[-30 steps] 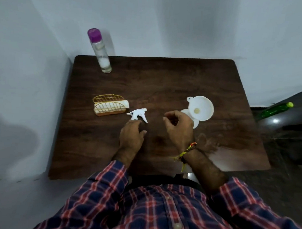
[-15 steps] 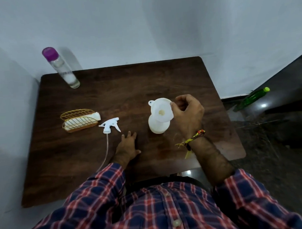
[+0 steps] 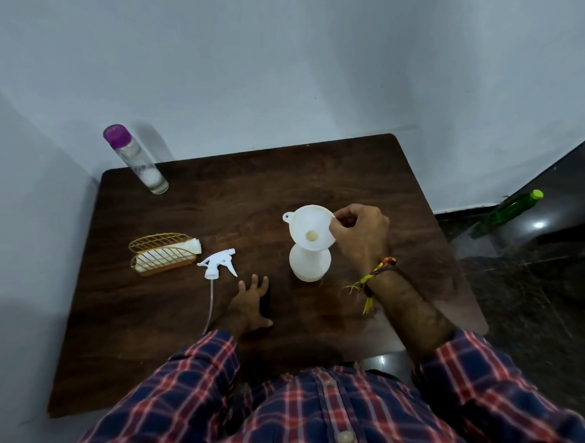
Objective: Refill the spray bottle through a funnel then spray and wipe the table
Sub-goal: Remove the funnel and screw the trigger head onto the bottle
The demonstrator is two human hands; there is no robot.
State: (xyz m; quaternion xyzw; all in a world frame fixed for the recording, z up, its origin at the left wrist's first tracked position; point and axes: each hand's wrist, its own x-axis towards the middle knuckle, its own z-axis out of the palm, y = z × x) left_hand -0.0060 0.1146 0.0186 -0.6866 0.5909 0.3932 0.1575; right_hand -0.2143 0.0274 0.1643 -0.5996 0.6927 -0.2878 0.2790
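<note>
On the bottle (image 3: 310,263) stands the funnel (image 3: 313,228), pinched by the right hand (image 3: 361,235); the refill bottle (image 3: 134,159) stands far-left, nearer the flat, relaxed left hand (image 3: 251,300).

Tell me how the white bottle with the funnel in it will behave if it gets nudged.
Probably tips easily: the wide funnel sits atop the small white bottle, making it top-heavy. It looks like light plastic, so it would likely slide on the smooth table. The right hand pinching the funnel rim likely steadies it.
</note>
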